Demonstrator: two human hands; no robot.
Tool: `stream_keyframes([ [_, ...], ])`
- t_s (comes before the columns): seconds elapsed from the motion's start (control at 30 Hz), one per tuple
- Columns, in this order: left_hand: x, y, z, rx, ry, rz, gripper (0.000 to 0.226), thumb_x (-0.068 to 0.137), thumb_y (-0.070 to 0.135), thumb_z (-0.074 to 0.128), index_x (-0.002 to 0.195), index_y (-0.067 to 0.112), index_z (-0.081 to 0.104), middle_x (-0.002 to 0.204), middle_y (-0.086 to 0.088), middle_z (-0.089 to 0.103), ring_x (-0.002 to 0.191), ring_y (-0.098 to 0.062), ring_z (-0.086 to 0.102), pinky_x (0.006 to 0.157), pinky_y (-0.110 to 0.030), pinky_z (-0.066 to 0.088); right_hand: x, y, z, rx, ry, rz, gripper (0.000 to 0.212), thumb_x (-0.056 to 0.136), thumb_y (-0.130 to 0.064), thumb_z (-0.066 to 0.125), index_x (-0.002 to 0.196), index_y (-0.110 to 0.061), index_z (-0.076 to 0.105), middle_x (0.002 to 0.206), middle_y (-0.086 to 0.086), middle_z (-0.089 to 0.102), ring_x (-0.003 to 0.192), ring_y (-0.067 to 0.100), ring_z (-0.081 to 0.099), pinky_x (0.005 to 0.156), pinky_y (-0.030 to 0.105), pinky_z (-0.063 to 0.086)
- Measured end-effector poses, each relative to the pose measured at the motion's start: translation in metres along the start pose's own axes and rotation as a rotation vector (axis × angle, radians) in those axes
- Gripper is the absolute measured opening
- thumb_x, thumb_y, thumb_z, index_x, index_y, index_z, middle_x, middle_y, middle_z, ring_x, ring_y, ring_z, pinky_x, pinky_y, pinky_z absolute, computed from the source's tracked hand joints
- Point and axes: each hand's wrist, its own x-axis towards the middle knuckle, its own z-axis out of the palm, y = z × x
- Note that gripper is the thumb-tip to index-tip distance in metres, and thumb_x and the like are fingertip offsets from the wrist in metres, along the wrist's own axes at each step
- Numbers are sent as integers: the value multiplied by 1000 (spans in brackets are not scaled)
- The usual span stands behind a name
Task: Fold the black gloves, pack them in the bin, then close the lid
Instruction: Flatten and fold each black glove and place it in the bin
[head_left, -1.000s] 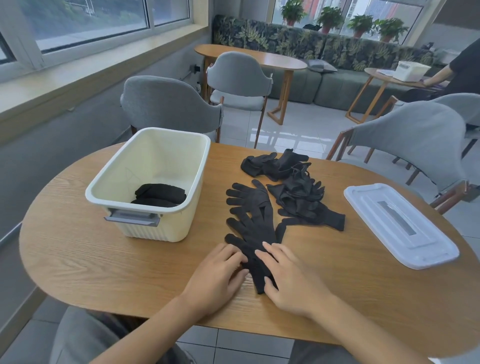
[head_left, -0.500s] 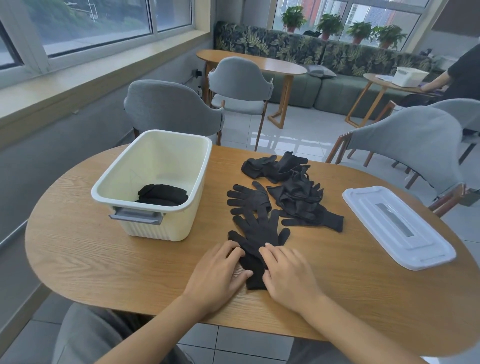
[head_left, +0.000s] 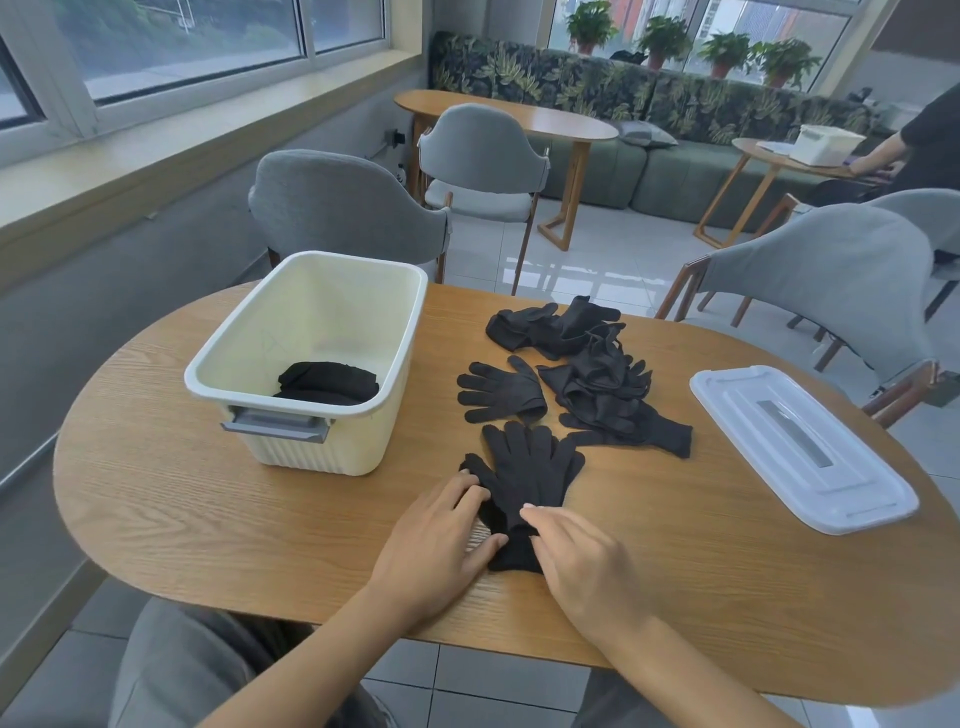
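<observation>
A black glove pair (head_left: 524, 475) lies flat near the table's front edge, fingers pointing away from me. My left hand (head_left: 441, 540) rests on its left side and cuff with fingers extended. My right hand (head_left: 582, 561) presses on the cuff from the right, fingers straight. A single glove (head_left: 498, 397) lies just beyond. A loose pile of black gloves (head_left: 597, 379) sits behind it. The cream bin (head_left: 260, 343) stands at the left with folded black gloves (head_left: 327, 382) inside. The white lid (head_left: 800, 447) lies on the right of the table.
The wooden table (head_left: 208, 509) has rounded ends. Grey chairs (head_left: 343, 208) stand behind it and at the right (head_left: 831, 280). Another person's arm (head_left: 883, 156) is at a far table with a similar bin.
The glove pair has slid toward me and apart from the single glove behind it. Both hands moved slightly closer to the table edge, still pressing on the cuff.
</observation>
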Motion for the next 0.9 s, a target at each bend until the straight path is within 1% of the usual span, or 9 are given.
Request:
stream_keyframes([
  [0.07, 0, 1, -1, -4, -14, -10, 45, 94, 58, 49, 124, 25, 51, 137, 11, 47, 129, -10, 47, 101, -25, 44, -4, -4, -1, 1, 10, -12, 23, 93, -12, 59, 112, -11, 73, 105, -2, 74, 102, 9, 68, 79, 20, 57],
  [0.13, 0, 1, -3, -11, -27, -24, 44, 92, 57, 48, 122, 26, 49, 135, 10, 47, 122, -11, 50, 99, -25, 45, -5, -8, -3, 1, 15, -18, 26, 95, -16, 54, 112, -11, 73, 106, -2, 74, 103, 9, 68, 80, 20, 57],
  [0.33, 0, 3, -4, -32, -45, -47, 38, 93, 51, 53, 119, 24, 48, 133, 13, 43, 107, -11, 54, 86, -28, 49, -3, -16, -4, -67, 56, -85, 23, 95, -10, 54, 103, -7, 75, 101, 2, 75, 96, 11, 71, 79, 18, 57],
  [0.47, 0, 3, -4, -39, -46, -56, 38, 92, 49, 55, 119, 23, 48, 135, 12, 42, 106, -10, 55, 85, -26, 49, -3, -20, -1, -105, 58, -114, 18, 88, -5, 65, 104, -5, 75, 101, 6, 76, 95, 13, 72, 76, 19, 58],
  [0.53, 1, 4, -5, -40, -47, -55, 39, 92, 50, 54, 120, 23, 49, 134, 12, 43, 105, -9, 54, 85, -25, 49, -2, -20, 1, -109, 50, -111, 22, 83, -3, 73, 105, -4, 74, 101, 7, 76, 95, 15, 73, 75, 20, 59],
  [0.63, 1, 4, -5, -41, -39, -60, 39, 93, 51, 54, 120, 24, 48, 131, 12, 43, 103, -8, 54, 84, -23, 48, -1, -19, 1, -102, 47, -90, 25, 79, 1, 77, 103, -4, 74, 99, 7, 76, 92, 15, 73, 71, 20, 60],
  [0.7, 1, 3, -4, -38, -37, -64, 40, 93, 51, 54, 122, 25, 47, 132, 12, 43, 105, -7, 54, 85, -22, 48, 0, -18, 0, -100, 33, -78, 31, 73, 1, 84, 102, -4, 75, 99, 7, 76, 92, 15, 73, 71, 20, 60],
  [0.77, 1, 2, -3, -39, -37, -65, 40, 93, 51, 54, 123, 25, 46, 132, 13, 43, 106, -7, 53, 86, -22, 48, 0, -18, 0, -101, 22, -79, 35, 69, 0, 86, 102, -4, 75, 100, 7, 76, 92, 16, 74, 71, 21, 60],
  [0.9, 0, 2, -3, -47, -33, -62, 40, 93, 51, 55, 122, 26, 45, 132, 12, 43, 107, -6, 53, 87, -22, 48, 0, -17, 3, -105, 16, -72, 35, 70, 1, 86, 103, -3, 75, 101, 8, 76, 93, 16, 74, 72, 22, 60],
])
